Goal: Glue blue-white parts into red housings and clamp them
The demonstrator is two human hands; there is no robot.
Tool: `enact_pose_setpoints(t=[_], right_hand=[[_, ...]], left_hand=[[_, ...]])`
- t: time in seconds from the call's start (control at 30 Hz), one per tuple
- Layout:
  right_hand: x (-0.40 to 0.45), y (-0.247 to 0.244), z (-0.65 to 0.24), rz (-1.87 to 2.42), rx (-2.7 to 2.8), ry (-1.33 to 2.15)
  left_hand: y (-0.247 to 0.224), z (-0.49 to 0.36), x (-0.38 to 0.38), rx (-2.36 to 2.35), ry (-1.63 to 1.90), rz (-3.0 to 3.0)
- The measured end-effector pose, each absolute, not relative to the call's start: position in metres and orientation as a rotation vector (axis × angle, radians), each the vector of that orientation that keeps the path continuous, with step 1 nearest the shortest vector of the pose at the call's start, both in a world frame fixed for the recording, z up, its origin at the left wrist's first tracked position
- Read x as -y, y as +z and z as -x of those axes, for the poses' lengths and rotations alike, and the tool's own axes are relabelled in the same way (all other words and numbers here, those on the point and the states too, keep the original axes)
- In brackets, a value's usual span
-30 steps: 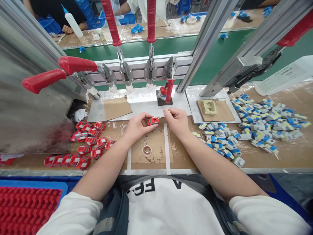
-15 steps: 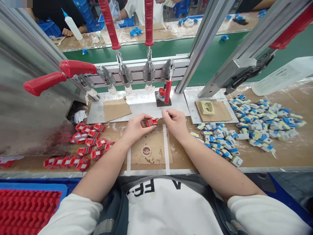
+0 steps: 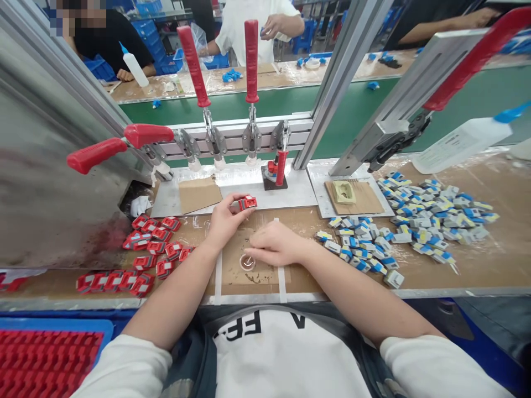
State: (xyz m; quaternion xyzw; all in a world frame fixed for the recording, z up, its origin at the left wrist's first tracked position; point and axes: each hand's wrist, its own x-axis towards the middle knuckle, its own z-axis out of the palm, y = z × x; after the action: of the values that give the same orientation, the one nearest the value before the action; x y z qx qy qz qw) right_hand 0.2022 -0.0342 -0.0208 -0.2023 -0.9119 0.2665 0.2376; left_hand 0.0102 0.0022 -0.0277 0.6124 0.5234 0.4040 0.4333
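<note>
My left hand (image 3: 225, 222) pinches a small red and grey plastic part (image 3: 248, 203) between thumb and fingers, just in front of the metal base plate. Lower and to the right, my right hand (image 3: 274, 243) is closed, its fingertips over a small round clear dish (image 3: 248, 262) with brownish liquid. The thin pale stick that showed in this hand a moment ago is mostly hidden behind the fingers now. Under the dish lies a stained cardboard sheet (image 3: 232, 272) between two pale tape strips. Several more red and grey parts (image 3: 143, 262) lie left of my left forearm.
Toggle clamps with red handles (image 3: 251, 61) line the rail ahead; one presses on a red part on a black block (image 3: 275, 182). Grey, blue and yellow parts (image 3: 431, 215) are heaped right, near a white bottle (image 3: 462, 146). A blue-rimmed tray (image 3: 108, 326) sits lower left. Other people work across.
My right hand has left the red part and come down toward me, over the dish. My left hand has shifted slightly left with the part. The head view has tilted up a little.
</note>
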Motion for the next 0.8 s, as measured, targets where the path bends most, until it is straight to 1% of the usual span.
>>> enact_pose_setpoints(t=[0.1, 0.17, 0.23, 0.33, 0.43, 0.53, 0.63, 0.7, 0.8], right_hand=[[0.043, -0.009, -0.192, 0.687, 2.812, 0.523], [0.048, 0.004, -0.200, 0.877, 2.865, 0.369], [0.053, 0.017, -0.225, 1.159, 2.758, 0.248], [0.065, 0.028, -0.278, 1.698, 2.476, 0.072], [0.076, 0.024, -0.317, 2.003, 2.507, 0.024], [0.084, 0.011, -0.319, 2.121, 2.607, 0.079], [0.082, 0.000, -0.304, 2.046, 2.571, 0.196], [0.074, -0.004, -0.296, 1.860, 2.370, 0.464], [0.056, -0.007, -0.287, 1.411, 1.752, 1.091]], left_hand=[[-0.026, -0.011, -0.002, -1.249, 1.056, -1.479], [-0.025, -0.013, -0.002, -1.248, 1.088, -1.470], [-0.024, -0.014, 0.000, -1.265, 1.110, -1.473], [-0.022, -0.016, 0.003, -1.285, 1.101, -1.488], [-0.021, -0.019, 0.005, -1.270, 1.098, -1.491], [-0.022, -0.020, 0.006, -1.268, 1.089, -1.496], [-0.023, -0.019, 0.007, -1.263, 1.063, -1.516], [-0.024, -0.019, 0.008, -1.234, 1.071, -1.512], [-0.026, -0.019, 0.007, -1.145, 1.090, -1.477]])
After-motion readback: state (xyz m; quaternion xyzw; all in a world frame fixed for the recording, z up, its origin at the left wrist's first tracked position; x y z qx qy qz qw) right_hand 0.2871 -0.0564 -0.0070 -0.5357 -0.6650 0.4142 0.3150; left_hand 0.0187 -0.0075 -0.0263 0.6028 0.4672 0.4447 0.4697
